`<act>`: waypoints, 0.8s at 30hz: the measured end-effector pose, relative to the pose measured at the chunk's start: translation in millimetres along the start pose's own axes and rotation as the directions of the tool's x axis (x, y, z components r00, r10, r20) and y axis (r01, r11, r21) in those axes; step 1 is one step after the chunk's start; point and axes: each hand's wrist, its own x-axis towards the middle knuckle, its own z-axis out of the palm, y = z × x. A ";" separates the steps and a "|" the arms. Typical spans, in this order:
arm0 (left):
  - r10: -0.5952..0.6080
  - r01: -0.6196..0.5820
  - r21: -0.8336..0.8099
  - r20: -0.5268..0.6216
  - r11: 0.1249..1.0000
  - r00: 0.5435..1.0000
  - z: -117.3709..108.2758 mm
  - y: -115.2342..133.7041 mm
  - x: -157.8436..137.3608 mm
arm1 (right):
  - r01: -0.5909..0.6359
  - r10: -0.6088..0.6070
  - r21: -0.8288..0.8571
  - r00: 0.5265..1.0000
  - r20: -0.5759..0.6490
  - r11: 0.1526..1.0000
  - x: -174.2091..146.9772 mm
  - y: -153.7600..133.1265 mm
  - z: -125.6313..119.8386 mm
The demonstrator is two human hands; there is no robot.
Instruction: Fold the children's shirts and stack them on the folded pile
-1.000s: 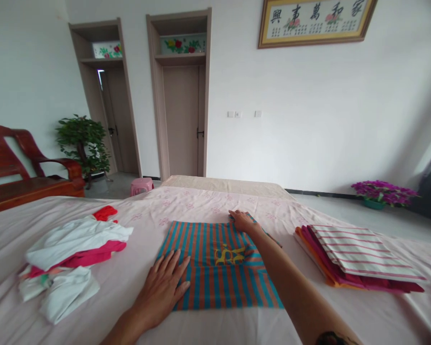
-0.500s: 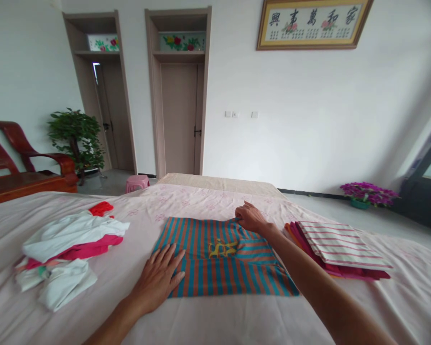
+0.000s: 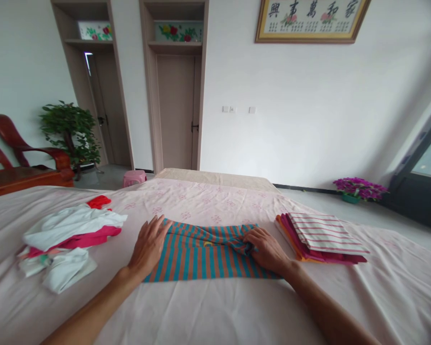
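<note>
A blue-and-brown striped shirt point(image 3: 201, 263) lies on the bed, its far part bunched and turned over so that only a sliver of its yellow print shows. At its far left corner, my left hand point(image 3: 149, 244) pinches the edge between thumb and forefinger, the other fingers loosely raised. Toward the right end, my right hand point(image 3: 266, 247) is closed on a gathered fold of the same cloth. Its fingertips are partly hidden in the fabric.
Right of the shirt sits a folded stack of clothes point(image 3: 326, 235), a red-striped white piece on top. To the left lies a loose heap of white and red clothes point(image 3: 72, 230). A pink bedsheet point(image 3: 201, 316) spreads under everything. Beyond stand a pink stool point(image 3: 134, 178) and a wooden bench point(image 3: 32, 172).
My left hand has moved from lying flat on the shirt to its far left corner. My right hand has drawn the far right part nearer, folding cloth over most of the print.
</note>
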 end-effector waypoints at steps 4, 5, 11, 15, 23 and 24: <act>0.072 -0.073 -0.005 0.156 0.997 0.985 -1.6 -12.7 26.9 | -0.124 0.124 0.027 0.992 -0.011 0.992 -3.2 6.5 5.4; 0.080 -0.076 -0.027 0.205 0.997 0.976 -1.3 -14.6 31.5 | -0.141 0.141 0.029 0.990 0.003 0.990 -3.1 7.4 5.7; 0.016 -0.008 -0.025 0.318 1.000 0.948 5.4 -17.4 40.5 | -0.210 0.208 0.030 0.977 0.041 0.977 -1.7 14.2 8.1; -0.028 0.033 -0.015 0.258 0.999 0.966 1.2 -20.3 44.9 | -0.223 0.226 0.052 0.972 -0.068 0.973 -2.4 16.0 2.9; 0.025 0.064 -0.289 0.295 0.955 0.955 -26.8 -23.2 15.6 | -0.138 0.140 0.132 0.990 -0.010 0.982 -18.4 8.4 -5.4; 0.036 0.064 -0.292 0.323 0.954 0.946 -27.6 -22.6 10.9 | -0.145 0.144 0.134 0.989 0.015 0.980 -19.8 8.1 -3.5</act>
